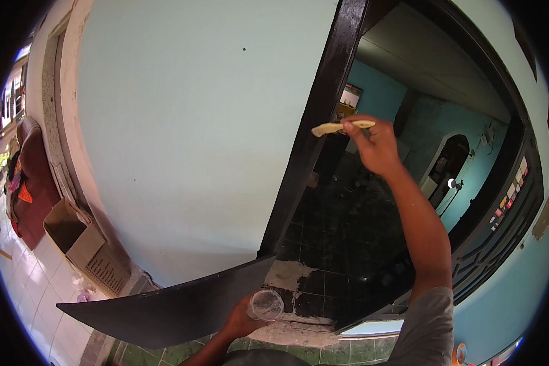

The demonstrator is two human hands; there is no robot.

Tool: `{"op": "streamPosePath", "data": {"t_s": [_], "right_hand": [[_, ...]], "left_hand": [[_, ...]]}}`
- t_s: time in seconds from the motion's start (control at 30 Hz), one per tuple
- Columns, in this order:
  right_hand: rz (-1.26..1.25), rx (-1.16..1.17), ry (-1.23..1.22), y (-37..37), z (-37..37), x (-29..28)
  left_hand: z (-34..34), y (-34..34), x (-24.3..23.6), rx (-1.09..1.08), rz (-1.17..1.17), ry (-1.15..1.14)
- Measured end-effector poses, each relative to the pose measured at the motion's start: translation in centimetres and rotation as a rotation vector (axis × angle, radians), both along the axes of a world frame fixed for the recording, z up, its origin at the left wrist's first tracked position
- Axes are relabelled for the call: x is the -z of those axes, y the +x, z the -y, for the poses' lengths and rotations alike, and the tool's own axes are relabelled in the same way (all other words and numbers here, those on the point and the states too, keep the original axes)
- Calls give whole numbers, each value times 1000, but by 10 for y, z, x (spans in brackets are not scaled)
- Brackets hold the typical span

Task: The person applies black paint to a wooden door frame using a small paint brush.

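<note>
My left hand (244, 318) is wrapped round a clear plastic cup (276, 313), low. Up-right: black door-frame post (305, 158); pale-yellow paintbrush (332, 128) near level, bristles leftward over it, contact unclear, pinched in my right hand (377, 146), the nearer one.

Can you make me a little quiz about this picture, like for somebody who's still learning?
1. Which hand holds the brush?
2. True or false: the cardboard box is shut at the top.
3. The left hand holds: A) a hammer, B) a clear cup, C) a red ball.

Key:
1. The right hand.
2. False; its top is open.
3. B.
</note>
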State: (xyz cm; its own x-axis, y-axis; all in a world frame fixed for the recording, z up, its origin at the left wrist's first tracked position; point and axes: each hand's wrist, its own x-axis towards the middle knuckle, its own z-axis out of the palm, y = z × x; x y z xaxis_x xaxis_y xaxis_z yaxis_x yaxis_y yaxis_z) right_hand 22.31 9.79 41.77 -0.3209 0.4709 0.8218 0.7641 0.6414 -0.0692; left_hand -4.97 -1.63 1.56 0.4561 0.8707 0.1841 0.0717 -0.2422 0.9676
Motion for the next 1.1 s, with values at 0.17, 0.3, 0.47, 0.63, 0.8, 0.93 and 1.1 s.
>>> {"op": "streamPosePath", "data": {"t_s": [0.17, 0.3, 0.47, 0.63, 0.8, 0.93, 1.1], "right_hand": [[159, 27, 545, -7, 9, -13], [686, -2, 582, -11, 2, 78], [834, -156, 308, -17, 13, 170], [286, -164, -159, -25, -3, 118], [92, -25, 37, -13, -12, 22], [403, 26, 650, -24, 4, 1], [834, 55, 571, -18, 3, 102]], "left_hand": [[-2, -1, -2, 36, -66, -45], [0, -1, 4, 1, -65, -40], [-1, 2, 13, 6, -43, -21], [3, 0, 8, -9, -54, -41], [5, 1, 5, -65, -53, 34], [2, -5, 10, -65, -124, 34], [5, -4, 6, -63, -109, 23]]}}
